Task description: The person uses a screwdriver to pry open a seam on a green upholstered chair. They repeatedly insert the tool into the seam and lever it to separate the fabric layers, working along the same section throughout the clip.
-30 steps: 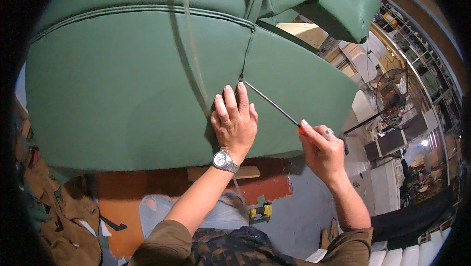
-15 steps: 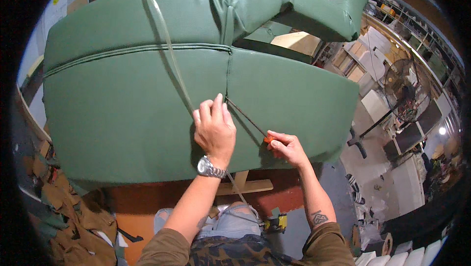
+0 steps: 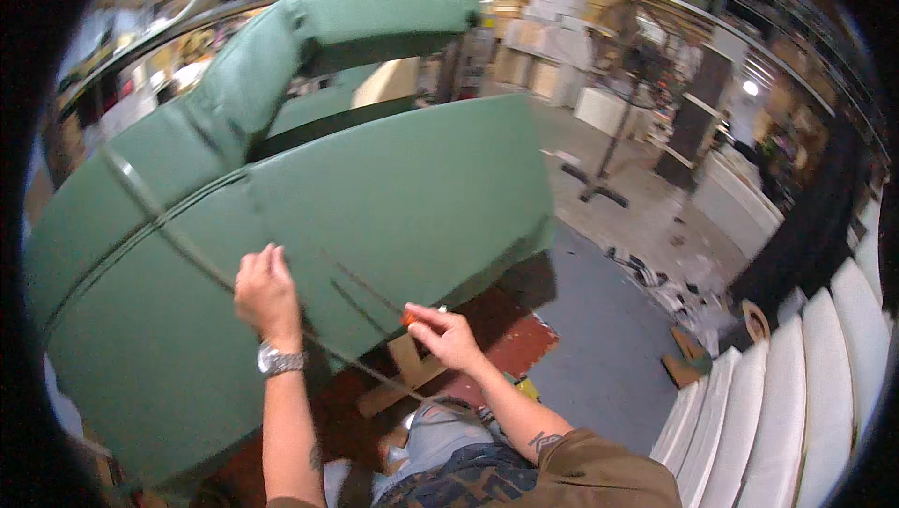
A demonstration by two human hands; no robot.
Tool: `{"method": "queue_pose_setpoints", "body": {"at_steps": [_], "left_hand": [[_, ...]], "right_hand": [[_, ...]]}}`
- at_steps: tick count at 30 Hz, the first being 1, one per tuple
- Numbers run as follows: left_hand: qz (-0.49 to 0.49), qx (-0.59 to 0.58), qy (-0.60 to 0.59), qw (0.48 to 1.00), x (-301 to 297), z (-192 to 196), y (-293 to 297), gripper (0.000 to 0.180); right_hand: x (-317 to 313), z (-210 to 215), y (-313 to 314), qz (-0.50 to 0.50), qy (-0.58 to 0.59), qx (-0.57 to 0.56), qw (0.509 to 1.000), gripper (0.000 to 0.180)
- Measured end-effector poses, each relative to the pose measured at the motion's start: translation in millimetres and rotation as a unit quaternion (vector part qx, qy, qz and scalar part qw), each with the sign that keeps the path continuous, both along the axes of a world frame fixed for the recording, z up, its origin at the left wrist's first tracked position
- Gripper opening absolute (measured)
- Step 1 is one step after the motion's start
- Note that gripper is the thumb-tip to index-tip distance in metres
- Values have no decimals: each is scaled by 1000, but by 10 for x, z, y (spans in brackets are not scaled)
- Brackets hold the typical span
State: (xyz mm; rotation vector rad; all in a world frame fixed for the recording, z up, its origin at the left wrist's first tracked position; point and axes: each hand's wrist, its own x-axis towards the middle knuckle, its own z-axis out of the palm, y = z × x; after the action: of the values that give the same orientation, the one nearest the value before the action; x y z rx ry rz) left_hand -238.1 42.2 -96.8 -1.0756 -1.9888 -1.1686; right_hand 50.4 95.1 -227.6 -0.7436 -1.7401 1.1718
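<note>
At the left we see the broad green upholstered piece [image 3: 375, 199], its near left edge running into the dark rim of the view. A pale flexible strip [image 3: 187, 250] crosses it from the far left, passes behind our left hand [image 3: 267, 293] and comes out toward our lap. The fingers of that hand are bent and drawn together over the green panel, beside the faint line of a seam; we cannot tell whether they pinch anything. A watch [image 3: 281, 360] sits on that wrist.

In the gap at the far side of the green piece we see a pale board [image 3: 386, 84], partly covered. Just right of the left hand, the thin shaft of an orange-handled tool [image 3: 408, 318] slants over the panel; its far tip blurs, so we cannot tell if it touches. Our right hand [image 3: 445, 335] has its fingers closed around the handle.

Below lies a wooden piece [image 3: 403, 372], and a yellow object [image 3: 526, 386] is mostly hidden by our right forearm. Farther right, white padded slabs [image 3: 777, 405] stand in a row, cut off by the rim. Far shelving [image 3: 749, 16] holds items too blurred to make out.
</note>
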Motion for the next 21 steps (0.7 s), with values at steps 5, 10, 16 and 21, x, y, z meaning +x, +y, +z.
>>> {"method": "queue_pose_setpoints", "body": {"at_steps": [5, 10, 16, 21], "left_hand": [[-31, 28, -212, 976, -150, 78, 91, 22], [-109, 30, -368, 923, -289, 82, 148, 26], [-38, -63, -178, 981, -461, 58, 252, 27], [-69, -84, -164, 980, -591, 80, 215, 31]], "right_hand": [[551, -156, -171, -64, -27, 21, 997, 43], [964, -194, -328, -86, 30, -114, 989, 44], [1037, -174, -375, -85, 71, -46, 993, 41], [940, -170, -379, -58, 98, -62, 992, 40]]}}
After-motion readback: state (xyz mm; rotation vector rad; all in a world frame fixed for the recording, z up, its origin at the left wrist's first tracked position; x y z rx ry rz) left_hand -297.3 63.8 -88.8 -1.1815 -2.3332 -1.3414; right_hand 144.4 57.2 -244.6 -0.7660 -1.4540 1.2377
